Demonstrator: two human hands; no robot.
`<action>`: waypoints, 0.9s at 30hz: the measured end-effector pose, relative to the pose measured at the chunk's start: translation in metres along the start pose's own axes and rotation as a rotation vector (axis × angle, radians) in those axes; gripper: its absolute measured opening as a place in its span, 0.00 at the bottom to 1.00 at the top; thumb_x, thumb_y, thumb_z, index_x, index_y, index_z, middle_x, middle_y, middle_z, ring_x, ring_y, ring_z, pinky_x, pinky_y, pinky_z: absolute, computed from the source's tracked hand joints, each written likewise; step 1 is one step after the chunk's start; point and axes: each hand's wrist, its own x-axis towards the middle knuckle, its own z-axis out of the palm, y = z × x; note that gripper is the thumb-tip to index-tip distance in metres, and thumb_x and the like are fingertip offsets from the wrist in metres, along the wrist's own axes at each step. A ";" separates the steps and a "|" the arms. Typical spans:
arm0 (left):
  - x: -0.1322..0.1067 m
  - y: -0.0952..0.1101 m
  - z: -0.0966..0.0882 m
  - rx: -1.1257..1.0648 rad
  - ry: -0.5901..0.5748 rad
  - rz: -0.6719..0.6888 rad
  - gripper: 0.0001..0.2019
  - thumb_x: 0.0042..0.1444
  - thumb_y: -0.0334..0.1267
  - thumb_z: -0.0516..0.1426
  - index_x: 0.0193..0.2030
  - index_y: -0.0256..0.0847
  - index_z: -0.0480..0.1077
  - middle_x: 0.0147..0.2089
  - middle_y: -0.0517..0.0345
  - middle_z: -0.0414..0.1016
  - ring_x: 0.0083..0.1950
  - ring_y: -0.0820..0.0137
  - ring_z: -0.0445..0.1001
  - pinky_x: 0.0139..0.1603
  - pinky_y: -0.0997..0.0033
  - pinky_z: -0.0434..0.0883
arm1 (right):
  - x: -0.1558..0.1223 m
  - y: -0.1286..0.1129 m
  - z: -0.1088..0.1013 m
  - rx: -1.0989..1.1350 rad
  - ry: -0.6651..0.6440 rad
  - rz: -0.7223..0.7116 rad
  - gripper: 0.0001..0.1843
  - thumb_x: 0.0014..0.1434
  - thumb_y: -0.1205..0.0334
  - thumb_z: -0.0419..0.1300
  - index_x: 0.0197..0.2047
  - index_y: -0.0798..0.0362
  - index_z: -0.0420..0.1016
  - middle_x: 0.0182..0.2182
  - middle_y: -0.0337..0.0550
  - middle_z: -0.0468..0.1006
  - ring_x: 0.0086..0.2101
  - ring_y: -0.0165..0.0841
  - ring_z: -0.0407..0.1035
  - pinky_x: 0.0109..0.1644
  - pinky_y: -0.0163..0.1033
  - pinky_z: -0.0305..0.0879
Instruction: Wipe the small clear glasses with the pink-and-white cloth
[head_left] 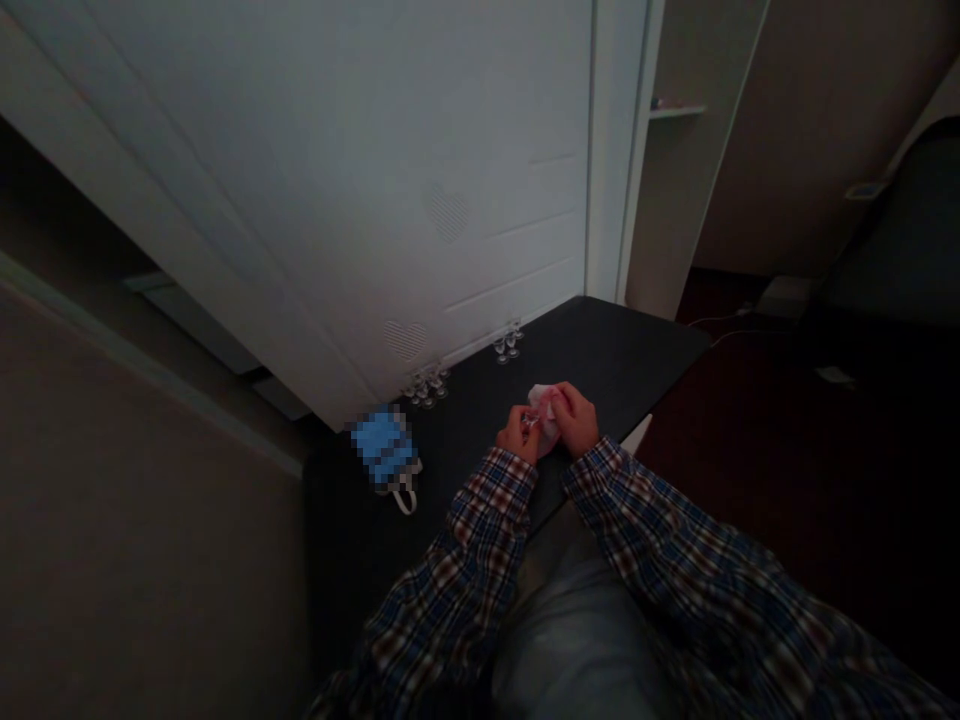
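My left hand [516, 432] is closed around a small, clear, shiny piece [530, 419] that looks like a little glass; the fingers cover most of it. A white and pink cloth [546, 396] is pinched in my right hand [577, 420], pressed against that glass. Both hands meet above the near edge of the black table [600, 345]. Beyond them stand a few small stemmed glasses [508, 345] by the white panel. Farther left, several more stemmed glasses [427, 385] are bunched together.
A blue bag-like item [384, 445] with a pale loop handle lies on the table's left part. White sliding doors [420, 200] with heart patterns rise directly behind the table. At right are a shelf [677, 112], a dark chair [892, 240] and cables on the dark red floor.
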 end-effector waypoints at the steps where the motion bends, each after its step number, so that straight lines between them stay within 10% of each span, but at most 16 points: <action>1: 0.000 0.000 0.000 0.000 0.003 -0.005 0.11 0.58 0.40 0.51 0.47 0.43 0.65 0.33 0.58 0.77 0.30 0.69 0.75 0.28 0.76 0.66 | 0.000 0.000 0.000 -0.004 0.002 -0.001 0.15 0.60 0.55 0.47 0.36 0.54 0.71 0.28 0.38 0.73 0.28 0.28 0.65 0.33 0.32 0.57; 27: -0.001 -0.001 0.001 -0.012 0.005 0.006 0.11 0.57 0.39 0.51 0.46 0.42 0.65 0.32 0.58 0.76 0.31 0.69 0.75 0.27 0.77 0.65 | 0.000 0.001 0.000 0.003 -0.004 -0.023 0.15 0.60 0.55 0.47 0.34 0.53 0.71 0.26 0.38 0.72 0.27 0.28 0.63 0.32 0.32 0.56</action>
